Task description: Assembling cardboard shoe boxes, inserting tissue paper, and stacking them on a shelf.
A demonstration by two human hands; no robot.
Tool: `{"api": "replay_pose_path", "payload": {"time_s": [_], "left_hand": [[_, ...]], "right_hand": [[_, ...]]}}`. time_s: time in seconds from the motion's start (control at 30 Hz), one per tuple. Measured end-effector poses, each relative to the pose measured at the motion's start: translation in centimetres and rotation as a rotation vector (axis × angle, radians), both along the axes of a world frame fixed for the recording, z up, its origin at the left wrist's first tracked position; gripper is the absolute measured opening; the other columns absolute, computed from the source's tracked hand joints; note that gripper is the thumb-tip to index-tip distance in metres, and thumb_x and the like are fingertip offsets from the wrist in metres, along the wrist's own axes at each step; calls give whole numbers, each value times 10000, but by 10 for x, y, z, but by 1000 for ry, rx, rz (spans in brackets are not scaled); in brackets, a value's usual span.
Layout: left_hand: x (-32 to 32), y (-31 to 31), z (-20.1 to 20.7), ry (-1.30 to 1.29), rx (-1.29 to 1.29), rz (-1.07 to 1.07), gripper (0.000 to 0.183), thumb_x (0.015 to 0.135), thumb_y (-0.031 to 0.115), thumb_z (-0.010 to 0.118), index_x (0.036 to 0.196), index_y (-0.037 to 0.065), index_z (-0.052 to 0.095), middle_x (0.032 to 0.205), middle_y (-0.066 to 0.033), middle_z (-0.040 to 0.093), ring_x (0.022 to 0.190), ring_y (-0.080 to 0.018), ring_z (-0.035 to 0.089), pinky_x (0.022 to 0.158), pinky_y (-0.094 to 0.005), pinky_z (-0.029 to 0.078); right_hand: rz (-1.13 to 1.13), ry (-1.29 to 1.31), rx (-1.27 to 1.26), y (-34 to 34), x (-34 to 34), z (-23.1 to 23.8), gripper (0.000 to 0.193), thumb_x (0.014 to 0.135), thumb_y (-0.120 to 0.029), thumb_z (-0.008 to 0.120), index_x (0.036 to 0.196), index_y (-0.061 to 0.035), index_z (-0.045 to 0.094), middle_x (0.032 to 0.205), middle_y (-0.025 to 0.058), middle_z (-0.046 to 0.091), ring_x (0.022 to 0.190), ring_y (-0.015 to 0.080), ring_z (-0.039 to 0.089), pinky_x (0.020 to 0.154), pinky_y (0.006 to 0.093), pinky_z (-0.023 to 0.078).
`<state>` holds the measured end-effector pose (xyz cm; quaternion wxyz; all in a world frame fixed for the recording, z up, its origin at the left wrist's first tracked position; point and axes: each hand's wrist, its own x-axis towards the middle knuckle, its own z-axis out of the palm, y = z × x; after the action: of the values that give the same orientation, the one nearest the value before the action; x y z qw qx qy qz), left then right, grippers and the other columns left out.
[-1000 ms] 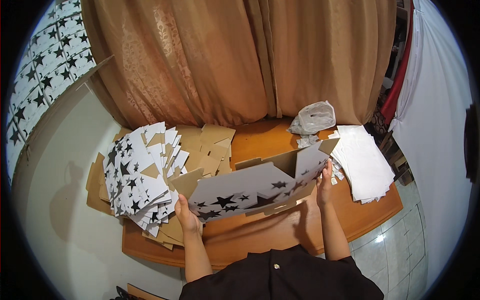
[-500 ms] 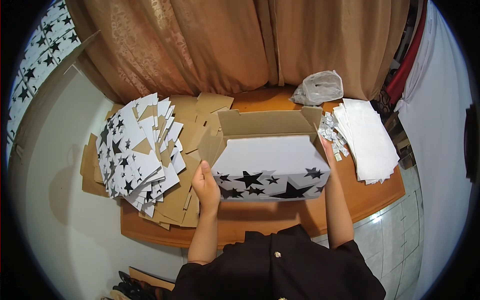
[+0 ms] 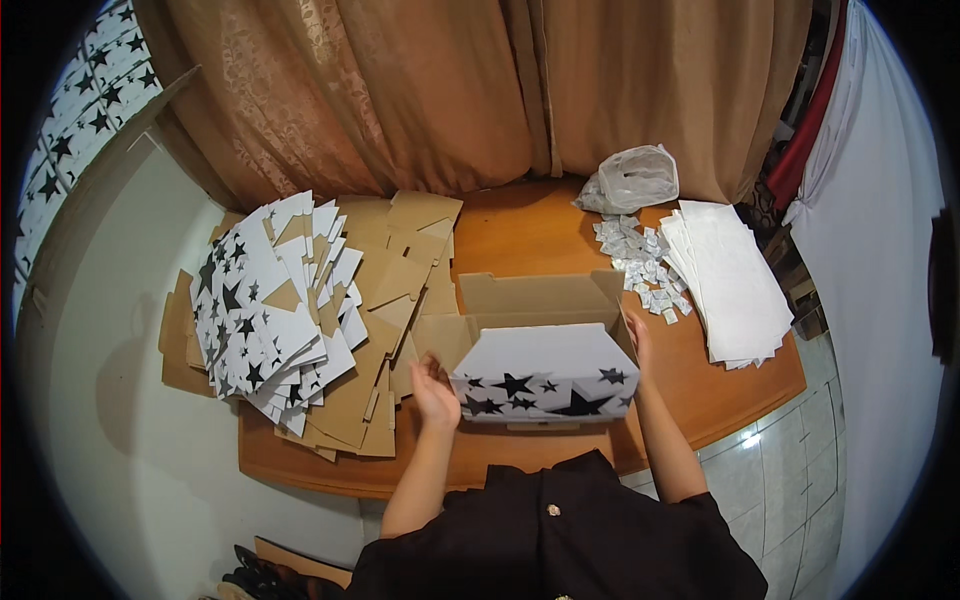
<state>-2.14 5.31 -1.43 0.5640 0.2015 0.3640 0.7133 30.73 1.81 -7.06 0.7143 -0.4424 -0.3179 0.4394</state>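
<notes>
In front of me is a cardboard box (image 3: pixel 545 400), white with black and grey stars outside and plain brown inside. A white panel slopes along its near side, while brown flaps stand up at the back and sides. My left hand (image 3: pixel 435 392) is against the box's left end, its slightly blurred fingers partly behind the side flap. At the right end, my right hand (image 3: pixel 639 345) grips the side, with some fingers hidden by the cardboard. The box is held between both palms, low over the table; I cannot tell whether its base touches.
Flat star-printed cartons (image 3: pixel 260 310) are heaped at the left on brown cardboard sheets (image 3: pixel 395 285). Small white packets (image 3: pixel 650 275) lie scattered beside a stack of white paper sheets (image 3: pixel 735 285) on the right. A clear plastic bag (image 3: pixel 635 180) rests at the back of the wooden table (image 3: pixel 510 230), near brown curtains (image 3: pixel 440 90).
Both hands have brought the box down and nearer to me, tipping it slightly. More of the packets and of the table behind it now show.
</notes>
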Motion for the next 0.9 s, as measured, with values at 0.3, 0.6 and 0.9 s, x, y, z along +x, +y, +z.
{"api": "replay_pose_path", "payload": {"time_s": [0.3,0.6,0.9], "left_hand": [[-45,-54,-39,-34,-588,-773,505,954,417,314,1208,29,516,1169,-147,574,1054,-280,574,885,-431,492],[-28,-34,-16,324,-179,-715,485,954,349,379,1292,7,433,1205,-150,535,1066,-236,562,888,-401,483],[-22,-11,46,420,-70,-690,419,966,377,435,1018,-8,593,906,-41,639,774,-80,578,677,-215,461]], "right_hand": [[-133,184,-423,-96,-32,-23,580,922,-509,354,1253,-48,478,1174,138,557,1068,248,545,942,359,413],[-201,79,-116,-81,-22,54,398,940,-389,418,1124,-51,522,956,97,599,834,183,603,743,315,508],[-53,-106,-31,-113,-18,54,300,943,-316,445,1092,-68,524,868,82,587,735,163,588,652,291,496]]}}
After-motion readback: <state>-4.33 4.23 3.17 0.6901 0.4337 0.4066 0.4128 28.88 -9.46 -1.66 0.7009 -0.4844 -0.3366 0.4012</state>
